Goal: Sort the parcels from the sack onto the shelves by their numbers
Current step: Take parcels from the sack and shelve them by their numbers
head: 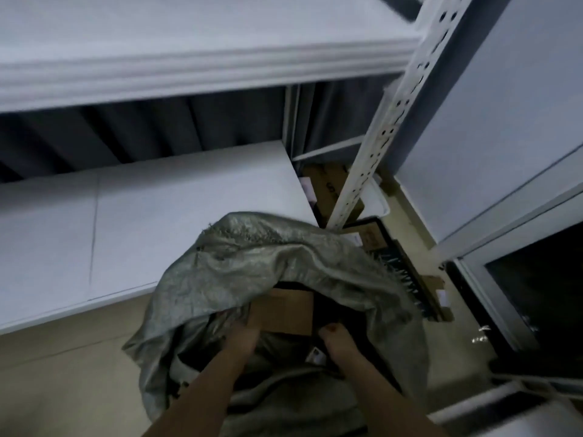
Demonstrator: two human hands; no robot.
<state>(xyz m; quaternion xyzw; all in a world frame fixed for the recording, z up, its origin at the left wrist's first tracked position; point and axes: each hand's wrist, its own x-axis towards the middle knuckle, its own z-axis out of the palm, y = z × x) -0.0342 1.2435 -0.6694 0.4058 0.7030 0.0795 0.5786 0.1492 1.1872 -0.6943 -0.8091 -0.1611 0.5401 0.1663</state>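
Grey woven sack (252, 266), brown cardboard parcel (284, 313), white shelves (157, 209), beige floor (72, 373).

A single head-worn view looks steeply down from above the sack (252, 279), close over its open mouth. The white shelves (157, 209) lie beyond the sack, with the floor (63, 373) on its left.
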